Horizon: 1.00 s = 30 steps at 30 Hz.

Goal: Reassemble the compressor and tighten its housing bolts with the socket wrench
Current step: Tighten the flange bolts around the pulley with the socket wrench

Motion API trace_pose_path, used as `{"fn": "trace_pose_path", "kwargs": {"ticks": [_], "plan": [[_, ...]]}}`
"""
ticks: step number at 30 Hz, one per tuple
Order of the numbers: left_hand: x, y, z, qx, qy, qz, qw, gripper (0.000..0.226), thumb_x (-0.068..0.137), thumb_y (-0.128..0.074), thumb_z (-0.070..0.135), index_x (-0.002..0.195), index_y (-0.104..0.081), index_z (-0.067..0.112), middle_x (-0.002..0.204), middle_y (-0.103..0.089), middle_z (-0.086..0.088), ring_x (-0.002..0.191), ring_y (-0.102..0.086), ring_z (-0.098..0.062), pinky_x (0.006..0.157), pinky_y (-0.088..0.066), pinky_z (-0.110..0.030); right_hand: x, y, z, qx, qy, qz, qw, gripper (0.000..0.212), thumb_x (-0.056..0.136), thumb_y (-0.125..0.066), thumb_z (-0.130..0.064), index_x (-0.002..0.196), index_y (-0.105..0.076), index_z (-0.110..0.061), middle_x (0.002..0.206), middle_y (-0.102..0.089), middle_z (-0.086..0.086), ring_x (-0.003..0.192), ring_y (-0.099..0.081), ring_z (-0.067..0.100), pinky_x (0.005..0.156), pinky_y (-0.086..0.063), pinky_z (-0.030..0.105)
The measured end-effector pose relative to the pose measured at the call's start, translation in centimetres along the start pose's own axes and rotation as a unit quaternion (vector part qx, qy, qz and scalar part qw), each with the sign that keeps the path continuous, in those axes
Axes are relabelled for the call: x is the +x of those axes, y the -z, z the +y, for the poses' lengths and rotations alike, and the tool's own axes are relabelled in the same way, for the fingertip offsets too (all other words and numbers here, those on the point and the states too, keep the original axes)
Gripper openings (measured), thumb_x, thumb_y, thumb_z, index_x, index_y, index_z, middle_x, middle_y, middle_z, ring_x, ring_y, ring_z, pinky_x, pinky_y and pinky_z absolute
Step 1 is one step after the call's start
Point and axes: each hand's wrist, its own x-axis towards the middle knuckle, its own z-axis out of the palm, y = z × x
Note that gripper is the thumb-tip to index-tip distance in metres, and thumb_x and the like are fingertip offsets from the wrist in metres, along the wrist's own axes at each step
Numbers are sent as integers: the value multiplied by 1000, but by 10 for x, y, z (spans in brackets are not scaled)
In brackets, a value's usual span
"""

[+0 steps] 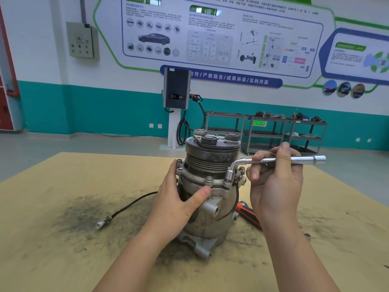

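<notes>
Compressor, likely heavy, rigid and greasy, stands mid-tabletop, left hand bracing its body, right hand gripping the wrench socketed on 1 bolt.

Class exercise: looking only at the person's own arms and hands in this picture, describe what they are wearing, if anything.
Both forearms are bare right up to the bottom edge of the picture: no sleeves show. The left hand and right hand wear no gloves, and no rings, watch or wristband can be seen. The visible nails on the fingers are short and unpainted.
</notes>
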Motion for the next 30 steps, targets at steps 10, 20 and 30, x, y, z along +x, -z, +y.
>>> {"fn": "trace_pose_path", "kwargs": {"ticks": [10,20,30], "plan": [[1,0,-1,-2,-1,-5,1000,118,53,-56,95,151,-10,47,153,-37,16,141,-36,-10,116,-32,-49,3,4,7,20,-56,67,996,28,105,-38,-23,81,-49,-13,59,-64,3,36,-43,14,42,-37,19],[1,0,-2,0,-10,-5,1000,117,55,-55,94,151,-12,44,153,-36,16,141,-35,-9,117,-31,-49,-15,-4,4,-76,151,28,985,21,98,-36,-21,79,-42,-12,60,-65,6,39,-47,21,46,-40,23],[2,-1,-4,-3,-15,-1,1000,115,56,-57,93,151,-14,44,152,-39,14,140,-38,-11,116,-32,-49,-30,-12,9,-164,354,-70,918,20,100,-37,-16,92,-49,-30,69,-62,0,48,-52,15,47,-40,23]]}}
